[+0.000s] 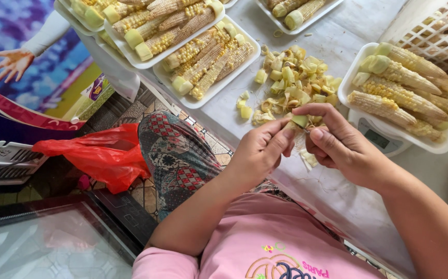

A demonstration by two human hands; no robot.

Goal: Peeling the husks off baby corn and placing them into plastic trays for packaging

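— What are your hands holding?
— My left hand (259, 150) and right hand (337, 142) are pinching a small corn piece (300, 120) together, fingers closed on it, over the table (332, 46), near the pile of cut ends (291, 77).

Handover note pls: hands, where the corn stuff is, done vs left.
Left hand and right hand meet over the table edge, sharing a fingertip grip on a small pale corn piece.
Cut stub pile lies just beyond the hands.
Tray of cobs sits on a scale at right; filled trays at upper left.
Done: several trays filled, many ends cut off.
Left: the piece in hand; whether more cobs wait cannot be seen.
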